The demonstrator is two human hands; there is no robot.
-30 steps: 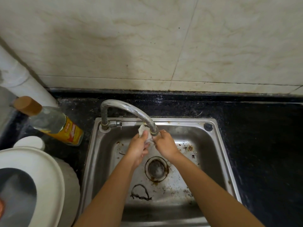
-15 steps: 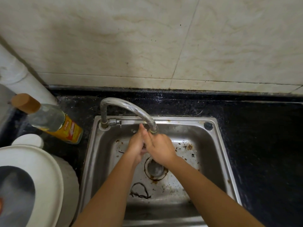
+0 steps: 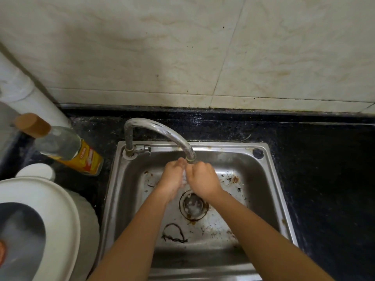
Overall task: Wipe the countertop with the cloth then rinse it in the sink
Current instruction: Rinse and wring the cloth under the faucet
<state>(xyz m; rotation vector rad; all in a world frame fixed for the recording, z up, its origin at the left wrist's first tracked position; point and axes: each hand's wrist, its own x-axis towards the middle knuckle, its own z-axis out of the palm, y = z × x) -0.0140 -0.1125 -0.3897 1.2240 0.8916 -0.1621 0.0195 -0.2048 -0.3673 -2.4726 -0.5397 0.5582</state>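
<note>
Cloth point(image 3: 184, 178): a pale sliver pinched between your palms over the sink point(image 3: 269, 179), directly under the faucet point(image 3: 189, 154) mouth. Left hand point(image 3: 172, 180) presses from its left, right hand point(image 3: 203, 182) from its right; both clasp it, equally near.

cloth point(image 3: 184, 178): pale sliver, mostly hidden, blurred. sink point(image 3: 265, 179): steel, rust-stained, debris near the drain, set in a black speckled countertop point(image 3: 324, 169).

Two bare forearms, no sleeves; left hand point(image 3: 172, 180), right hand point(image 3: 203, 181).
</note>
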